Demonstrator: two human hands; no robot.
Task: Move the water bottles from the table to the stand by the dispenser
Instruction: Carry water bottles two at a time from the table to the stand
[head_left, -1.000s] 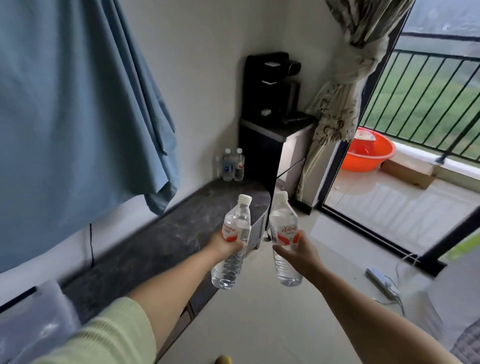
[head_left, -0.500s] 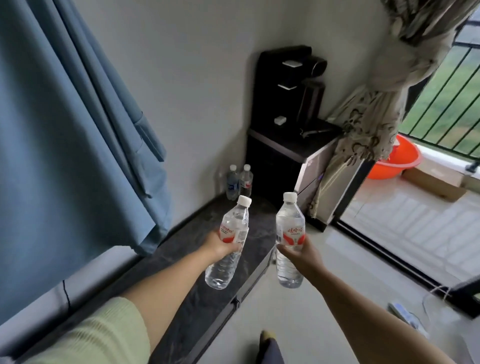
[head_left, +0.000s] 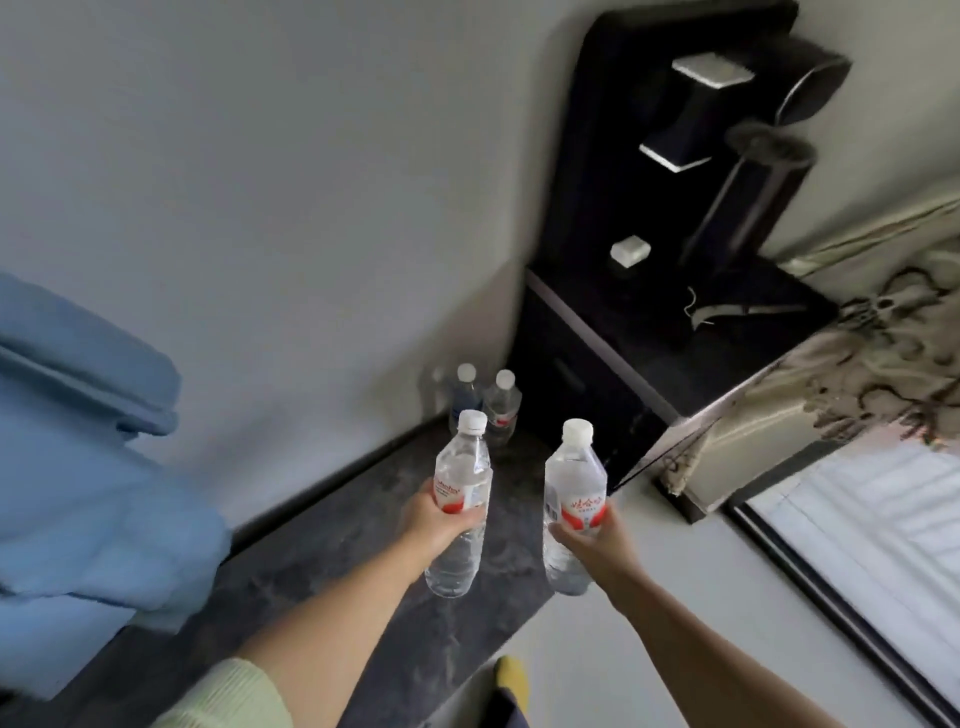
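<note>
My left hand (head_left: 435, 526) grips a clear water bottle (head_left: 462, 478) with a white cap and red label, held upright above the dark marbled stand (head_left: 332, 561). My right hand (head_left: 597, 540) grips a second such bottle (head_left: 574, 478) over the stand's right edge. Two more bottles (head_left: 488, 400) stand at the stand's far end against the wall, next to the black water dispenser (head_left: 665, 249).
A blue cloth (head_left: 78, 467) hangs at the left over the stand. A patterned curtain (head_left: 841, 374) hangs right of the dispenser, with a sliding-door track (head_left: 831, 587) below it. My foot in a yellow slipper (head_left: 511, 675) is on the pale floor.
The view has moved closer to the dispenser and the stand's far end. Both hands still carry their bottles, now nearer the two standing bottles.
</note>
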